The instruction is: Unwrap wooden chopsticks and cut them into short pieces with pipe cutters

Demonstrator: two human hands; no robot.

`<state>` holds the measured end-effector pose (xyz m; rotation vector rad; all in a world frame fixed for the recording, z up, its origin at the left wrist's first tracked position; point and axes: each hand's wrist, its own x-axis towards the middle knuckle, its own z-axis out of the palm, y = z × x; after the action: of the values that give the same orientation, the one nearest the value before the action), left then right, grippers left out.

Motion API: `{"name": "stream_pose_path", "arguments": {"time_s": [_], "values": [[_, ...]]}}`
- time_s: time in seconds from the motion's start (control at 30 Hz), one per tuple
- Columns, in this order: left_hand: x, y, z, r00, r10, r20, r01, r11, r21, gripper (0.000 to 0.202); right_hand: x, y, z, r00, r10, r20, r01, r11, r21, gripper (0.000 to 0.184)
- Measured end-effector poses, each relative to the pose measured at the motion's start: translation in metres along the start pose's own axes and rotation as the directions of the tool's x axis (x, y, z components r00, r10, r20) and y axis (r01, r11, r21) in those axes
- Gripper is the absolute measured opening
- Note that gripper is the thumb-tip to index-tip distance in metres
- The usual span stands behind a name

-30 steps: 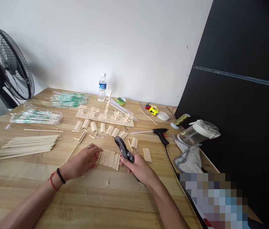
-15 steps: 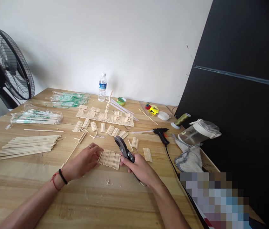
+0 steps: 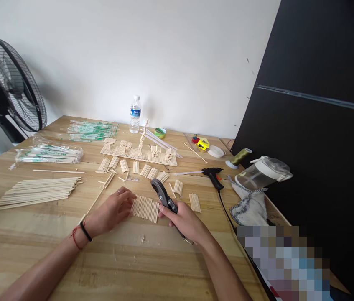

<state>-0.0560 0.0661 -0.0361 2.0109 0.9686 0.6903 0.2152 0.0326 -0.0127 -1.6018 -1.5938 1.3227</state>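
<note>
A row of short wooden sticks (image 3: 146, 208) lies side by side on the table in front of me. At its left end, my left hand (image 3: 118, 210) rests with loosely bent fingers, the fingertips touching the outer stick and nothing visibly gripped. My right hand (image 3: 182, 219) is wrapped round dark pruning shears (image 3: 161, 193), whose head points up and away from me. Its fingertips come close to the row's right end. Beyond stand several small stick panels (image 3: 146, 170) and a stick-built model (image 3: 139, 156) with a tall upright piece.
Long sticks (image 3: 39, 191) lie at the left, with plastic-wrapped bundles (image 3: 49, 154) behind. A glue gun (image 3: 213, 177) with a trailing cord lies on the right, near a thread spool (image 3: 239, 159), a clear container (image 3: 258, 173) and a cloth (image 3: 248, 205). A water bottle (image 3: 135, 115) stands at the back.
My left hand has shifted very slightly right against the row's left end, where the sticks sit a little closer together. The right hand and shears hold nearly still.
</note>
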Motion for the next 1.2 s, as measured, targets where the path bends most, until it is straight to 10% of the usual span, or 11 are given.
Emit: {"name": "stream_pose_path", "arguments": {"time_s": [0.23, 0.43, 0.77, 1.03, 1.2], "values": [[0.002, 0.003, -0.016, 0.994, 0.01, -0.107, 0.009, 0.986, 0.169, 0.019, 0.0, 0.0, 0.0, 1.0, -0.007, -0.003, 0.007, 1.0, -0.001, 0.031], [0.003, -0.01, -0.054, 0.857, -0.18, -0.483, 0.43, 0.768, 0.475, 0.024, -0.001, -0.002, 0.002, 0.997, 0.022, -0.068, -0.021, 1.0, 0.02, 0.042], [-0.001, -0.02, -0.077, 0.825, -0.276, -0.493, 0.512, 0.733, 0.448, 0.028, -0.005, -0.01, 0.002, 0.979, -0.038, -0.2, 0.048, 0.998, 0.046, 0.049], [-0.081, -0.041, -0.152, 0.857, -0.264, -0.443, 0.488, 0.691, 0.533, 0.031, -0.005, -0.014, 0.002, 0.953, -0.119, -0.28, 0.134, 0.99, 0.033, 0.043], [-0.087, -0.051, -0.172, 0.902, -0.284, -0.327, 0.427, 0.7, 0.572, 0.034, -0.008, -0.02, 0.005, 0.948, -0.182, -0.261, 0.195, 0.981, 0.025, 0.042]]}}
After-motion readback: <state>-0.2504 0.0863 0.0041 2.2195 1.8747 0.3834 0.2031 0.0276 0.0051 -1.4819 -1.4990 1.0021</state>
